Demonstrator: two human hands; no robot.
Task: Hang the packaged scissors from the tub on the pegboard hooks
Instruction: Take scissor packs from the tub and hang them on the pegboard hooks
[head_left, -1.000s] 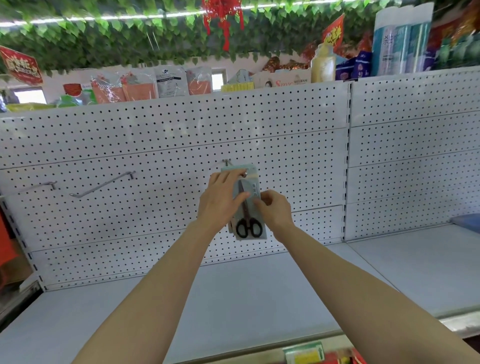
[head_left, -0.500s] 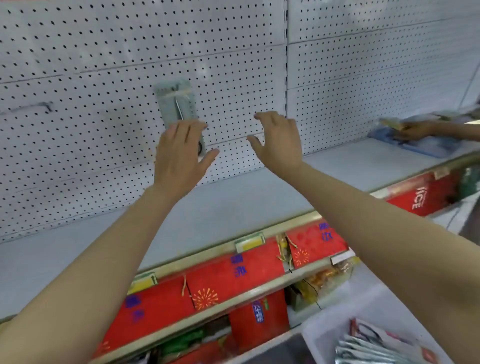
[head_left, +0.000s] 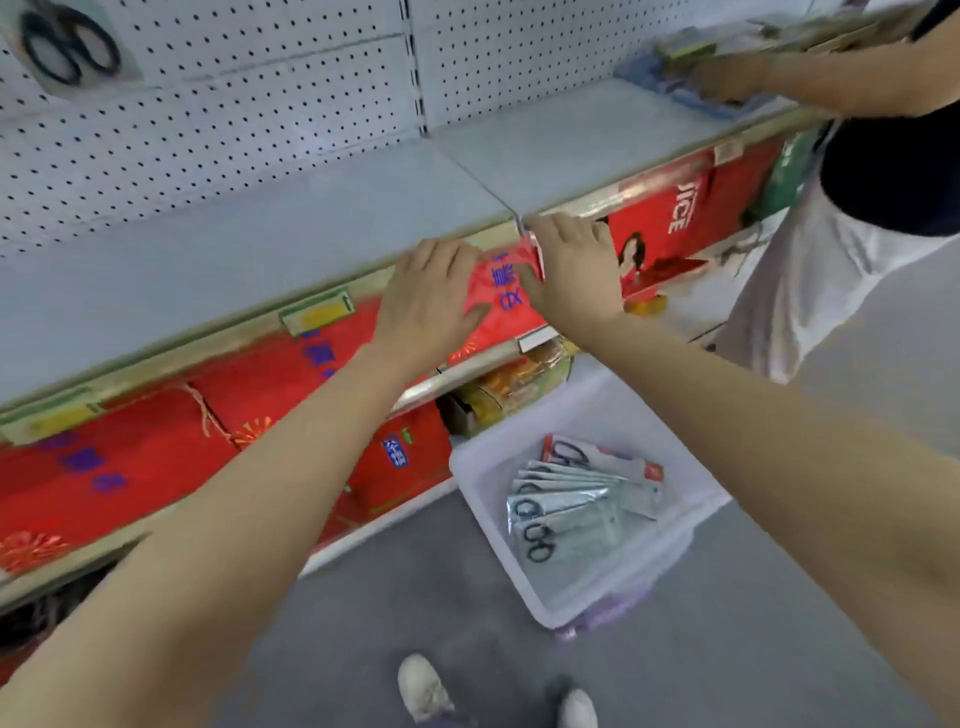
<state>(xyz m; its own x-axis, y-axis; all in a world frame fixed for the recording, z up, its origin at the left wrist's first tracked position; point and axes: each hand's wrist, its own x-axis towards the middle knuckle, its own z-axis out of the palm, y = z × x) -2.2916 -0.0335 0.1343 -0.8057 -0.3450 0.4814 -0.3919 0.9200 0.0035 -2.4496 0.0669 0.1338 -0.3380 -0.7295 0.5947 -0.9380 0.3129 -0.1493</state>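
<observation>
One pack of black-handled scissors (head_left: 65, 47) hangs on the white pegboard (head_left: 234, 104) at the top left. A clear plastic tub (head_left: 613, 415) stands on the floor at the lower right, with several packaged scissors (head_left: 571, 504) lying in it. My left hand (head_left: 426, 301) and my right hand (head_left: 571, 270) hover side by side in front of the shelf edge, above and left of the tub. Both hands have relaxed fingers and hold nothing.
A grey shelf (head_left: 260, 249) runs below the pegboard, with red boxes (head_left: 130, 457) stacked beneath it. Another person (head_left: 857, 208) stands at the right, a hand on goods at the shelf's far end. My shoes (head_left: 426, 686) show on the grey floor.
Both hands let go of the hung pack and dropped from the pegboard to the shelf edge. The view swung down and right, bringing the tub fully into sight.
</observation>
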